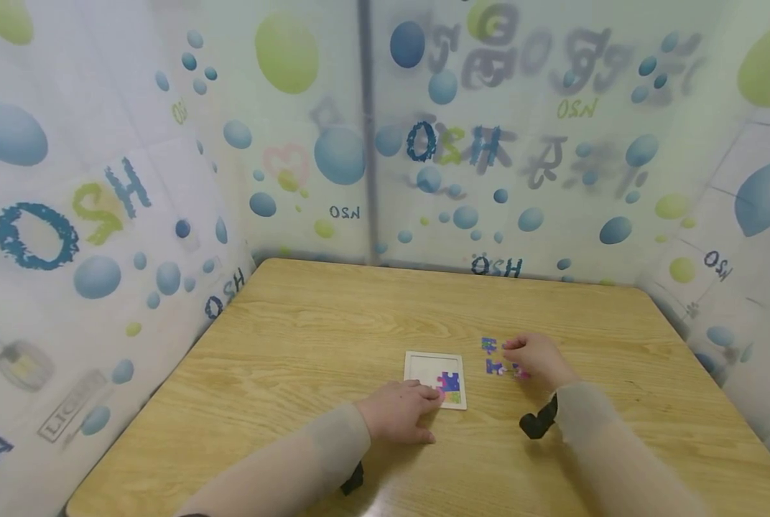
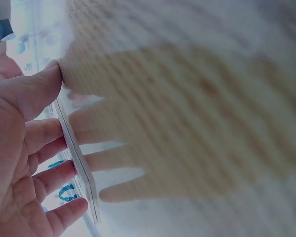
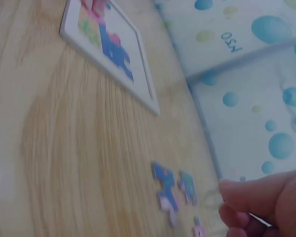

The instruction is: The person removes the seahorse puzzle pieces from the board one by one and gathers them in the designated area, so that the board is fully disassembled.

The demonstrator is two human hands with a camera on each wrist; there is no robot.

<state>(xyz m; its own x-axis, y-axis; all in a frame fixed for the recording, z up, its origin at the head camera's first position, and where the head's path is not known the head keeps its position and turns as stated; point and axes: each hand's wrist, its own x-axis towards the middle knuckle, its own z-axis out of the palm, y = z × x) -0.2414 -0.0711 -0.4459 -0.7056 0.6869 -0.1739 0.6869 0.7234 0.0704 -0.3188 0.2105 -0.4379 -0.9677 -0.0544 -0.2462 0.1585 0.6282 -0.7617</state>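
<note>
A white square puzzle frame (image 1: 433,355) lies on the table, with joined purple, pink and green pieces (image 1: 450,382) in its lower right corner. My left hand (image 1: 399,412) rests at the frame's lower left, its fingers extended over the edge onto the pieces. In the left wrist view the fingers (image 2: 56,175) meet the frame's rim, thumb apart. Right of the frame, my right hand (image 1: 540,360) pinches a small puzzle piece (image 1: 505,346), mostly hidden by the fingertips. Loose pieces lie beside it: a purple-green one (image 1: 489,345), a purple-pink one (image 3: 166,185) and a pink one (image 3: 199,228).
The wooden table (image 1: 320,309) reaches back to patterned curtain walls (image 1: 294,143) on three sides. Dark wrist-worn devices (image 1: 539,422) sit under both forearms.
</note>
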